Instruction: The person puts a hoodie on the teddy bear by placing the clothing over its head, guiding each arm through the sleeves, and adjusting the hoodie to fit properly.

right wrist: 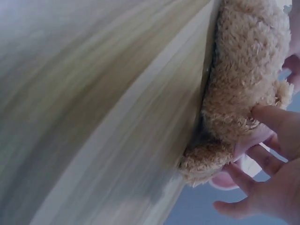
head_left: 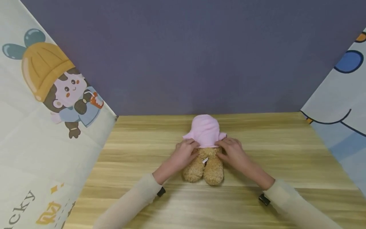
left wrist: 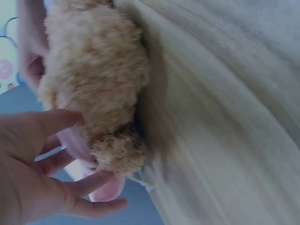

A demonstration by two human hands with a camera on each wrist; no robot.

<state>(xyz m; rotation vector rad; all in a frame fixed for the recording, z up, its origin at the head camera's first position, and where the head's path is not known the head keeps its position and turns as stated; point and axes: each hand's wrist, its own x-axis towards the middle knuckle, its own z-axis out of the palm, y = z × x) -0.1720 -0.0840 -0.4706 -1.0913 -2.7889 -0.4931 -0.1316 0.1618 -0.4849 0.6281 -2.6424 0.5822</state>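
A light-brown plush toy [head_left: 213,171] lies on the wooden table with its legs toward me and a small white tag [head_left: 205,160] between them. Pink clothing [head_left: 204,130] covers its upper body and head, with a short sleeve sticking out at each side. At the hem's left corner, my left hand [head_left: 184,152] pinches the pink cloth, its thumb against the curly fur [left wrist: 98,70]. On the opposite side my right hand [head_left: 233,152] pinches the hem too, thumb against the plush body [right wrist: 246,61]. Below each sleeve, a furry paw [left wrist: 119,152] shows in the wrist views.
The wood-grain table [head_left: 137,152] ends at a dark grey-blue back panel [head_left: 200,57]. White printed sheets stand at both sides, the left sheet [head_left: 28,152] with a cartoon figure in a yellow hat. A black strap piece [head_left: 264,199] sits by the right cuff.
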